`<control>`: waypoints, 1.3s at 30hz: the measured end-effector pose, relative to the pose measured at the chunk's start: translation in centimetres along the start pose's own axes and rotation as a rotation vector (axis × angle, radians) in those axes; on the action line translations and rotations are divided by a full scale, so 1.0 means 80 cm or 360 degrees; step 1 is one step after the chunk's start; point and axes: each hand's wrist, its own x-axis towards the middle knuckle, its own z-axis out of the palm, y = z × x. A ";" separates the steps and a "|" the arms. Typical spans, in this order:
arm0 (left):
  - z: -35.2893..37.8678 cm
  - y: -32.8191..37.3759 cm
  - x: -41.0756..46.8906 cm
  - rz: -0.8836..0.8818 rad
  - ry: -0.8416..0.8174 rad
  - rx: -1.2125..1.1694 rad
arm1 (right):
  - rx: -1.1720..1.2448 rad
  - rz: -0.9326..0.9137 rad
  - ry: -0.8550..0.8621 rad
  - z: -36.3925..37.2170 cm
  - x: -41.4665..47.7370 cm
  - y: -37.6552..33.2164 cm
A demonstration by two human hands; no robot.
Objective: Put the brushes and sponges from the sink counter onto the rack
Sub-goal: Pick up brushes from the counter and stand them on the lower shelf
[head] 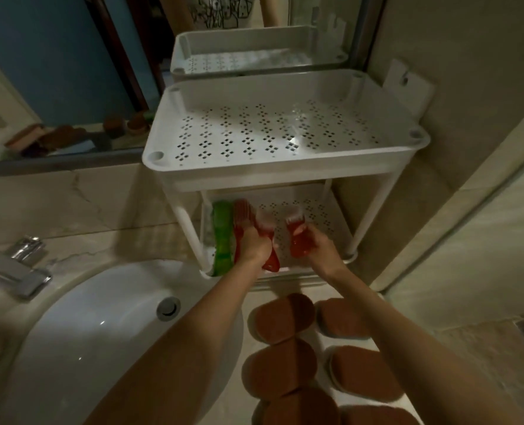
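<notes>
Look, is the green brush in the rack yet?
In: the green brush lies on the lower shelf of the rack, at its left side.

The rack (285,167) is white plastic with a soft sheen, its shelves pierced with small holes. The left red brush (271,263) and right red brush (297,243) are glossy translucent plastic with pale bristles; the green brush (222,240) is the same glossy plastic. The near sponges (280,320) have rough, matt brown tops. The sink (101,332) is glossy white ceramic, the tap (12,271) polished metal, and the counter (101,243) smooth veined stone.
</notes>
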 end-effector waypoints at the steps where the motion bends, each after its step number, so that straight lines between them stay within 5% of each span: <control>1: 0.003 -0.004 0.011 -0.0008 0.0019 0.0044 | 0.0029 0.0019 -0.0084 0.001 0.009 0.003; 7: 0.001 -0.018 0.036 0.0207 0.0160 0.0601 | 0.0206 0.0461 -0.0198 -0.004 0.037 0.007; 11: -0.002 -0.016 0.040 0.0312 0.0179 0.0817 | -0.0291 0.0435 -0.0067 0.004 0.054 0.016; 19: -0.005 -0.011 0.058 0.0198 0.0110 0.0971 | -0.0634 0.0531 -0.0060 0.017 0.078 0.029; 27: -0.010 -0.022 0.059 0.0218 0.0005 0.0977 | -0.1028 0.0138 -0.0128 0.035 0.075 0.036; 39: -0.025 -0.027 0.029 0.0347 0.0318 0.1188 | -0.0909 0.0159 -0.0082 0.038 0.066 0.028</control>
